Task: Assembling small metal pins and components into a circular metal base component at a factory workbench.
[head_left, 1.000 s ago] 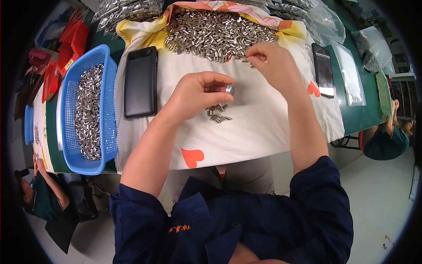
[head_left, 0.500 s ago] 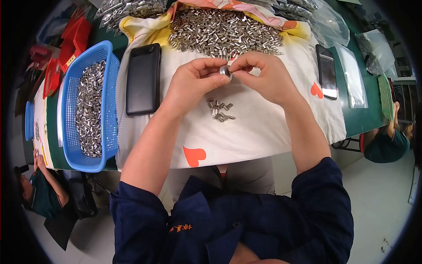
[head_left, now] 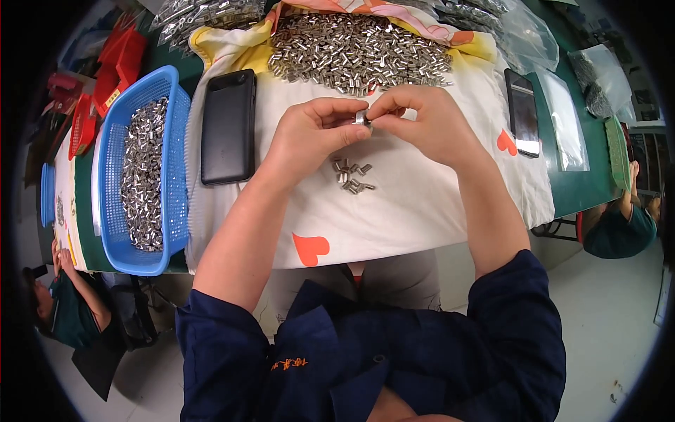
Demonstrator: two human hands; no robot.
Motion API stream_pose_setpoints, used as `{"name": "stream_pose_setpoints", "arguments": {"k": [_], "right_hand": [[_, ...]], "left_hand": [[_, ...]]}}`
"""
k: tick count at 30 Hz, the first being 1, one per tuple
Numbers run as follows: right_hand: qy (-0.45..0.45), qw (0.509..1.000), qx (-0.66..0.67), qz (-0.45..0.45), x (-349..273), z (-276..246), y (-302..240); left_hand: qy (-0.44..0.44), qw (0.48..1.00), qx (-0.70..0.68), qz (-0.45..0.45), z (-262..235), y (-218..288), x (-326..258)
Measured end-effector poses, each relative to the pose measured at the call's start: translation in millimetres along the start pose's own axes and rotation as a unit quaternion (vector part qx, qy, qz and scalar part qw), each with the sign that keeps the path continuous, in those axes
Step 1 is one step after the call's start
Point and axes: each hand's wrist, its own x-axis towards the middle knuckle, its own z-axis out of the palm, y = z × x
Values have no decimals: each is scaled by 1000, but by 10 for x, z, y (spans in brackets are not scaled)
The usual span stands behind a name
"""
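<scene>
A short metal ring (head_left: 361, 117) is pinched between the thumb and fingers of my left hand (head_left: 306, 133), above the white cloth (head_left: 415, 204). My right hand (head_left: 429, 126) is closed in a pinch, its thumb and forefinger meeting at the ring's right side; whatever is between those fingertips is hidden. On the cloth just below my hands lies a small cluster of short metal cylinders (head_left: 348, 176). A large heap of similar cylinders (head_left: 358, 53) spreads beyond my fingers.
At left stands a blue plastic basket (head_left: 176, 141) holding many metal pieces, beside a black rectangular case (head_left: 228, 126). A phone (head_left: 522, 112) and a clear bag (head_left: 564, 126) lie at right. Bagged parts (head_left: 211, 21) line the far edge. People sit at both sides.
The ring has turned slightly between my fingers, now showing more of its side edge. Both hands have otherwise barely moved, and the loose cylinders stay in place.
</scene>
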Motion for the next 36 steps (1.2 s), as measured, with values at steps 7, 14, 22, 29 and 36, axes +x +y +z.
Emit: {"name": "stream_pose_setpoints", "arguments": {"k": [7, 14, 22, 29, 36], "right_hand": [[92, 994, -45, 47, 90, -163, 181], [141, 936, -313, -82, 195, 67, 394], [136, 932, -322, -91, 159, 69, 389], [31, 998, 53, 11, 45, -7, 38], [53, 998, -10, -46, 11, 59, 1]], "left_hand": [[-40, 996, 72, -32, 25, 3, -32], [-29, 998, 45, -16, 35, 8, -17], [-9, 1000, 8, -2, 10, -12, 20], [10, 999, -40, 4, -30, -4, 25], [14, 999, -41, 9, -24, 8, 21]]}}
